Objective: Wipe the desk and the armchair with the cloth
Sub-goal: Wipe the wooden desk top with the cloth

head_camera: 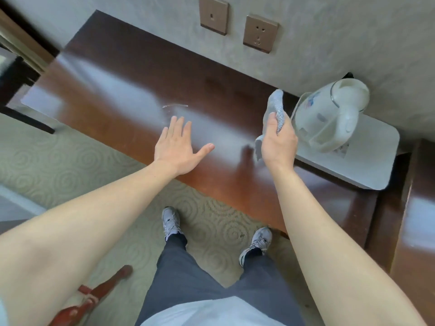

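A glossy dark brown wooden desk [131,76] runs along the wall in front of me. My right hand [279,142] grips a grey cloth [276,107], held bunched and lifted above the desk's right part, next to the kettle. My left hand [180,145] is spread flat with fingers apart over the desk's front middle, holding nothing. A thin wet streak [175,106] shows on the desk just beyond its fingertips. A red wooden armchair arm [94,292] pokes in at the lower left, partly hidden behind my left forearm.
A white electric kettle [329,118] stands on a white tray [374,161] at the desk's right end. Two brown wall sockets [260,34] sit above the desk. Dark furniture [414,208] adjoins on the right. Patterned carpet [70,161] lies below, with my shoes on it.
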### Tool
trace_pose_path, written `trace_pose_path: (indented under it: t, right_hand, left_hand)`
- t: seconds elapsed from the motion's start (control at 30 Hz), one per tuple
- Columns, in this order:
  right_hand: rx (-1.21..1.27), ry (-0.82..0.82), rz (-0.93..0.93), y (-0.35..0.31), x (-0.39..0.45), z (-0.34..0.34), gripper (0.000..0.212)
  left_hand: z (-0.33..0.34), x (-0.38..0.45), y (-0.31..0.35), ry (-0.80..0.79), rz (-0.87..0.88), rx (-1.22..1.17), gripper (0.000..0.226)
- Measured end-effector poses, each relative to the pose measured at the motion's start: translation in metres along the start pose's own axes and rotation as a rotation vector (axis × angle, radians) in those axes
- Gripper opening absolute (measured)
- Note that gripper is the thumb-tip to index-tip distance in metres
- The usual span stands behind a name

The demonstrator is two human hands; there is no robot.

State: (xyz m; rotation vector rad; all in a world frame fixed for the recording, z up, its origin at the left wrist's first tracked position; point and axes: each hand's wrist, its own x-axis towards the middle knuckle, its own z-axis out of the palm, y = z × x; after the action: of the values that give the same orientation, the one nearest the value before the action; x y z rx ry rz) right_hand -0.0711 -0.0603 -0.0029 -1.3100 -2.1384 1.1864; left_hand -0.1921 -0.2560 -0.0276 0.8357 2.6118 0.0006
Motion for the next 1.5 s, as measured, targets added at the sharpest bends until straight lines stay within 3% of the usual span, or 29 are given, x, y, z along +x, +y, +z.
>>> trace_pose_path:
  t: [0.2,0.37,0.63,0.77,1.0,1.1,1.33,1.5]
  right_hand:
    - [0.014,0.108,0.232,0.0,-0.038,0.085,0.039]
    - [-0.002,0.153,0.305,0.001,-0.045,0.123,0.04]
    - [0.003,0.239,0.287,-0.011,-0.008,0.176,0.046]
    - [0.064,0.267,0.231,-0.017,0.015,0.196,0.051]
    - [0.083,0.465,0.113,-0.028,0.041,0.215,0.056]
    - [0.021,0.369,0.011,-0.028,0.049,0.226,0.057]
    - [-0.375,-0.103,-0.004,-0.015,0.051,0.281,0.058]
    - [-0.4,-0.147,0.054,-0.013,0.059,0.287,0.075]
  left_hand:
    - [0.007,0.049,-0.114,-0.033,0.07,0.01,0.107]
    - [0.007,0.101,-0.166,-0.009,0.09,-0.034,0.106]
    - [0.016,0.178,-0.221,0.091,0.236,-0.006,0.088]
    - [0.024,0.213,-0.248,0.147,0.2,-0.057,0.077]
    - [0.034,0.236,-0.252,0.185,0.256,0.008,0.072]
    - [0.039,0.237,-0.253,0.221,0.259,-0.001,0.072]
    - [0.044,0.241,-0.255,0.293,0.276,-0.06,0.077]
    - [0.042,0.241,-0.256,0.297,0.286,-0.081,0.077]
